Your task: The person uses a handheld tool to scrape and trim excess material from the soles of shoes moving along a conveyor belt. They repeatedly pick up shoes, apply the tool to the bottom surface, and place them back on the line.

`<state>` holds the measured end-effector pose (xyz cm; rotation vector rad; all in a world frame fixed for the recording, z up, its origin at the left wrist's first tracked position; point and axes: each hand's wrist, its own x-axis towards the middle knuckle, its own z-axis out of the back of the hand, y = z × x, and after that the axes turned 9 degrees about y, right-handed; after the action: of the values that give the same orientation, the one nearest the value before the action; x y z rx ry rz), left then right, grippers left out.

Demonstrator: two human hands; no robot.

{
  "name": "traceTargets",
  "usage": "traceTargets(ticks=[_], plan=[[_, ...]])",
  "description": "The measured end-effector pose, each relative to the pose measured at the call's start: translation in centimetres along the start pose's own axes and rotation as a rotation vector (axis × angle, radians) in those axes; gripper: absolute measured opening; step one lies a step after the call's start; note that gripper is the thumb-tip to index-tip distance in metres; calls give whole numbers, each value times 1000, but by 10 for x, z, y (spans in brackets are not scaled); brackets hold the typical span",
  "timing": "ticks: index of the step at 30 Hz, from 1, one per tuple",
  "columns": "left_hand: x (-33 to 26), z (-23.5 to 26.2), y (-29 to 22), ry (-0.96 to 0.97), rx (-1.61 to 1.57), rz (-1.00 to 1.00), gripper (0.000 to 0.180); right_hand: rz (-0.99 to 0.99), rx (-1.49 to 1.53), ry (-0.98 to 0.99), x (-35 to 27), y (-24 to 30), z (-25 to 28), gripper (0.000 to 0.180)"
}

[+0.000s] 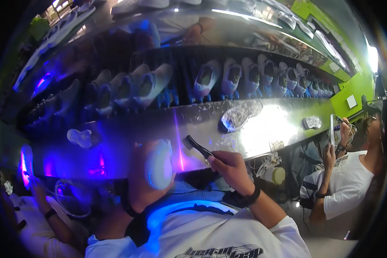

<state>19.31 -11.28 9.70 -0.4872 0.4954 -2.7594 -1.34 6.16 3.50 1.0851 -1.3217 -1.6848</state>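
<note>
My left hand (pixel 142 189) is wrapped around a white shoe (pixel 160 165), held over the near edge of the metal bench (pixel 133 124). Blue-violet light tints the shoe, and most of its far side is hidden. My right hand (pixel 233 168) grips the dark handle of a brush (pixel 198 147). The bristle end points away from me, up and to the left, apart from the shoe. Beyond the brush, a sole-shaped piece with a crinkled, shiny surface (pixel 241 116) lies on the bench.
White shoes (pixel 206 77) stand in a row on the line behind the bench. A pale piece (pixel 79 137) lies at left, a small crinkled one (pixel 312 122) at right. One co-worker (pixel 350 180) works at right, another (pixel 43 215) at left. A pale tub (pixel 274 175) is below the bench.
</note>
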Motion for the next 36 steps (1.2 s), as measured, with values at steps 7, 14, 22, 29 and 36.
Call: traceTargets(ticks=[7,14,22,29,36], plan=[[-52,-24,-1,-50,70,66,78,-1,-34,21,33,-26,-37,31],[-73,-37,7,-112,25,60,77,-75,18,59,35,-32,-56,29],[-83,-46,17,-168,-6,40,76,-107,231,200,1,-32,-64,25],[-86,-46,17,-167,47,26,80,13,-38,115,1,-22,-64,25],[-86,-44,16,-176,17,55,73,44,57,127,-7,-20,-66,24]])
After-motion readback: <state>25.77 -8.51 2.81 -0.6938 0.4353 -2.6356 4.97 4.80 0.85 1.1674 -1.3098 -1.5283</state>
